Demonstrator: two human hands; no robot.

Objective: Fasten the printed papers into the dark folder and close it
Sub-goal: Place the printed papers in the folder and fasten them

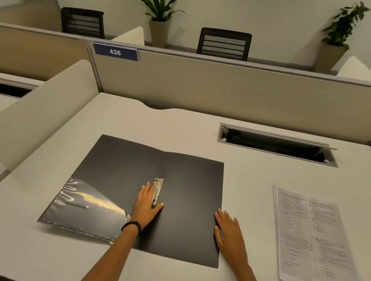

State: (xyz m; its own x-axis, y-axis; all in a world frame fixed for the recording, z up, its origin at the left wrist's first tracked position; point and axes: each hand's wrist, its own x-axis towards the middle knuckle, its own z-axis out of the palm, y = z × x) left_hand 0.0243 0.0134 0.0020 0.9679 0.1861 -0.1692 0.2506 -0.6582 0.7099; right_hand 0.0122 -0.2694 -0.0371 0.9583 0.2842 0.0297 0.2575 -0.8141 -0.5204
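Note:
The dark folder (189, 189) lies open and flat on the white desk in front of me. A metal clip (157, 191) runs along its spine, and a shiny clear pocket (86, 207) covers the lower left cover. My left hand (146, 204) rests flat on the folder with its fingers against the metal clip, a black band on the wrist. Spread flat, my right hand (229, 232) lies on the folder's right edge. The stack of printed papers (314, 243) sits on the desk to the right, apart from both hands.
An open cable hatch (276, 145) is set into the desk (134, 122) at the back right. A beige partition (235, 92) with the sign 436 closes the back. A curved white divider (38, 112) stands on the left. Chairs and potted plants are beyond the partition.

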